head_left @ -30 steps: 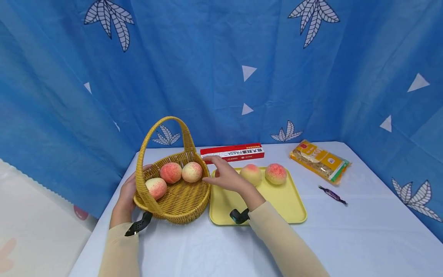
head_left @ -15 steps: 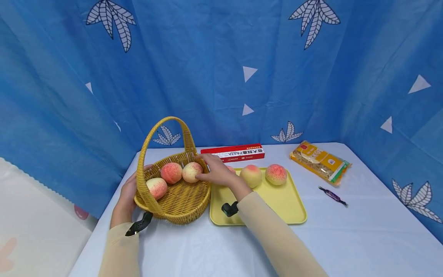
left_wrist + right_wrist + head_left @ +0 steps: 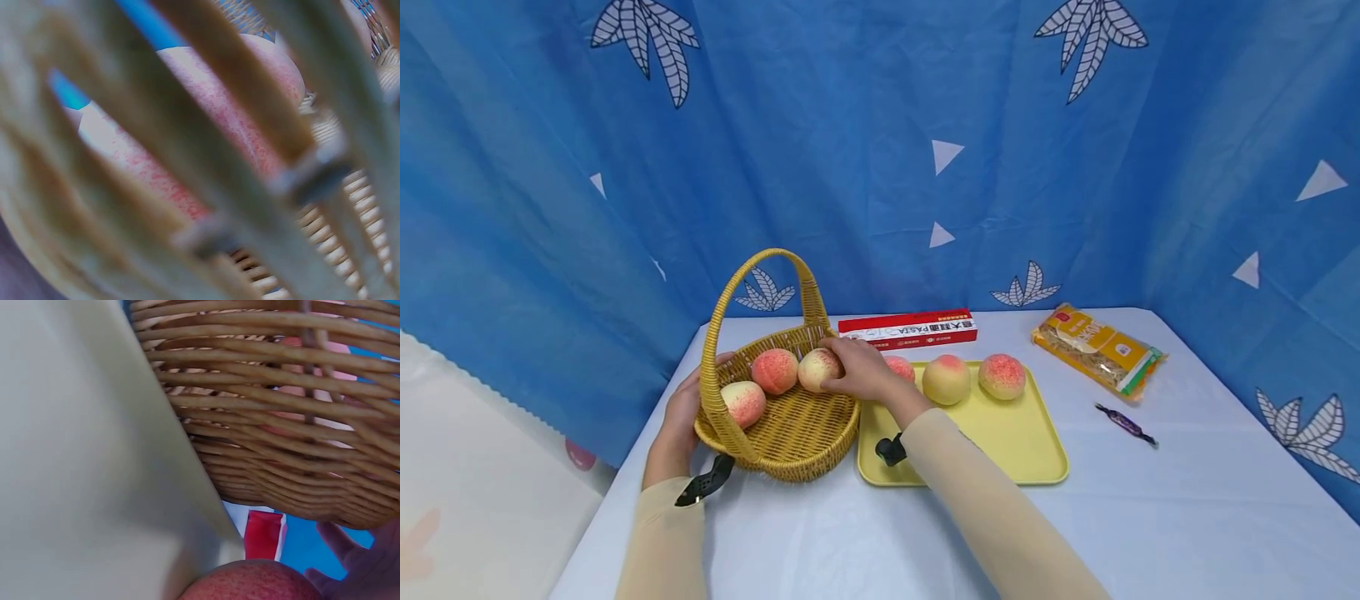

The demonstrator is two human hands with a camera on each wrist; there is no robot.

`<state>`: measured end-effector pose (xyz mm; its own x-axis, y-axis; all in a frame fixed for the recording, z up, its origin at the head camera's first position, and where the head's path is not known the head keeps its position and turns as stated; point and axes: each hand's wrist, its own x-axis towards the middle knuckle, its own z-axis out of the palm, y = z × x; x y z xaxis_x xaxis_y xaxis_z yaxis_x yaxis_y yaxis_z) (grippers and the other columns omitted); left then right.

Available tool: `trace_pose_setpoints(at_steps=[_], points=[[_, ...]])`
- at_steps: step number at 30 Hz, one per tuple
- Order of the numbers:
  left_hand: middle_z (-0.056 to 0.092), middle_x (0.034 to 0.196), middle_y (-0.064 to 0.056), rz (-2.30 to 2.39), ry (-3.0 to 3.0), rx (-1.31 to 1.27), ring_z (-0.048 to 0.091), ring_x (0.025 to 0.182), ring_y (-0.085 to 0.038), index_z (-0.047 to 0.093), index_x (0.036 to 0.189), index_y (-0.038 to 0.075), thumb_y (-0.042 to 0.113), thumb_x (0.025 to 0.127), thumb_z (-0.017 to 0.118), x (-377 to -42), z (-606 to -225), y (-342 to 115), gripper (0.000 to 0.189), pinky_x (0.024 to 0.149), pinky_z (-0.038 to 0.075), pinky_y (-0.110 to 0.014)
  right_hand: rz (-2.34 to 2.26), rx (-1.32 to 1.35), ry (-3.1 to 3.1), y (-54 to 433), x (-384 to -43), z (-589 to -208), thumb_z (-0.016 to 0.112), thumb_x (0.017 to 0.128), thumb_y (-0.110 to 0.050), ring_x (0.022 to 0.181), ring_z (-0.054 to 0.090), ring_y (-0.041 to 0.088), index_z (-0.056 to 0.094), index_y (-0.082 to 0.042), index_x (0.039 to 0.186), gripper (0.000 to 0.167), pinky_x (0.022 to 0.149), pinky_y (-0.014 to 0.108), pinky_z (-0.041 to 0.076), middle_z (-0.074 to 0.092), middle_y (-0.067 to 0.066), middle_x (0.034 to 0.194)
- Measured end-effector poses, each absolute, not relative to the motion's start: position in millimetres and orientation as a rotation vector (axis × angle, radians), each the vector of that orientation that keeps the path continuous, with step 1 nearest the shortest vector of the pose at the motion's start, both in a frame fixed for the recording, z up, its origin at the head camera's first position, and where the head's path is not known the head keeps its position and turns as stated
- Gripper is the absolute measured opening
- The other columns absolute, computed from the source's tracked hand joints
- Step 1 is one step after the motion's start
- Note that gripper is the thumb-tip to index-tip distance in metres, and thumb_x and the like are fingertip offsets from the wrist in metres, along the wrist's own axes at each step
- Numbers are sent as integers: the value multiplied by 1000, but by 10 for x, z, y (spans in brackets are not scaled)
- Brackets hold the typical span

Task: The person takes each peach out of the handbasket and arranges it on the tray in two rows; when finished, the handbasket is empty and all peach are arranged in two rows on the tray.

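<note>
A yellow wicker basket (image 3: pixel 805 437) with a tall arched handle stands left of the middle in the head view. My left hand (image 3: pixel 681 412) holds its left side from outside, partly hidden behind the weave. Inside lie a pale peach (image 3: pixel 743 403) at left, a redder peach (image 3: pixel 774 372) at the back, and a pale speckled peach (image 3: pixel 817 370) near the right rim. My right hand (image 3: pixel 865 369) reaches over that rim and grips the speckled peach, thumb in front. In the right wrist view the right hand (image 3: pixel 369 569) shows at the lower right, beside the basket's side (image 3: pixel 294 444).
Right of the basket lies a yellow tray (image 3: pixel 1000 446) with three peaches along its back: one partly hidden (image 3: pixel 901 367), a paler one (image 3: pixel 947 380) and a red-topped one (image 3: pixel 1002 377). Behind is a red pasta box (image 3: pixel 917 329). A pasta bag (image 3: pixel 1097 350) and wrapped candy (image 3: pixel 1126 424) lie right.
My right hand has moved left over the basket's rim onto the speckled peach and taken hold of it. A tray peach it had covered now partly shows. The left hand stays at the basket.
</note>
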<state>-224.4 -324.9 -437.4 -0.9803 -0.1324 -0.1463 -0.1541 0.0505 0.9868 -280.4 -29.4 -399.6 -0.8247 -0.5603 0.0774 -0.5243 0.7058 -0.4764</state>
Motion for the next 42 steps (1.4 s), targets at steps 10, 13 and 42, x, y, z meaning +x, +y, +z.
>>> trace_pose_setpoints(at_steps=[10, 13, 42], points=[[29, 163, 1, 2126, 2242, -343, 23, 149, -18, 43, 151, 32, 37, 109, 28, -2282, -4376, -3230, 45, 119, 22, -39, -618, -920, 2853, -346, -2783, -4001, 69, 92, -42, 149, 33, 30, 41, -20, 153, 71, 123, 48, 24, 40, 3, 160], [26, 164, 1, 2121, 2242, -346, 19, 151, -20, 42, 153, 31, 36, 109, 25, -2280, -4377, -3232, 47, 122, 17, -44, -627, -914, 2844, -341, -2786, -4012, 71, 91, -40, 149, 32, 29, 41, -21, 153, 71, 123, 48, 24, 39, 3, 160], [23, 166, -1, 2132, 2239, -326, 18, 152, -20, 40, 154, 30, 34, 110, 24, -2286, -4388, -3247, 47, 122, 17, -43, -642, -867, 2926, -347, -2727, -4046, 81, 81, -44, 145, 37, 26, 55, -28, 135, 62, 124, 58, 11, 59, -6, 141]])
